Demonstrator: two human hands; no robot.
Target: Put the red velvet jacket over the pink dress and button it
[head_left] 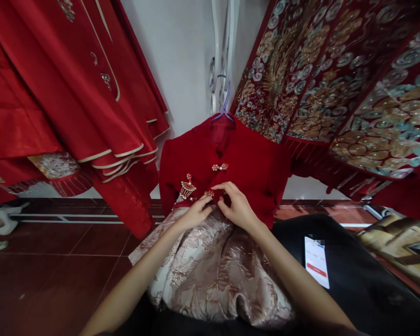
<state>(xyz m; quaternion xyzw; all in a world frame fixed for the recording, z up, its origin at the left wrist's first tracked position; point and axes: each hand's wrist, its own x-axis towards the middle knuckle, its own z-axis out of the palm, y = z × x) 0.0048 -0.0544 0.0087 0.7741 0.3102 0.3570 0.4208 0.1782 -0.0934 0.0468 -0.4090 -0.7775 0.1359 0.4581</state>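
Note:
A dark red jacket (255, 158) hangs in front of me on a purple hanger (225, 109). Near its collar sits a jewelled clasp (220, 167), and a tasselled fan-shaped ornament (187, 187) is on its left side. Lower down, both hands meet at a second jewelled clasp (209, 193) on the front opening. My left hand (199, 210) has its fingers closed at this clasp from below. My right hand (236, 204) touches it from the right with bent thumb and forefinger. Below spreads a pale pink brocade skirt (210, 266).
Red garments with cream edging (91, 102) hang at the left, sequined embroidered garments (336, 79) at the right. A lit phone (317, 262) lies on a black seat (350, 266). White metal rails (84, 218) run low above the dark red tiled floor (63, 280).

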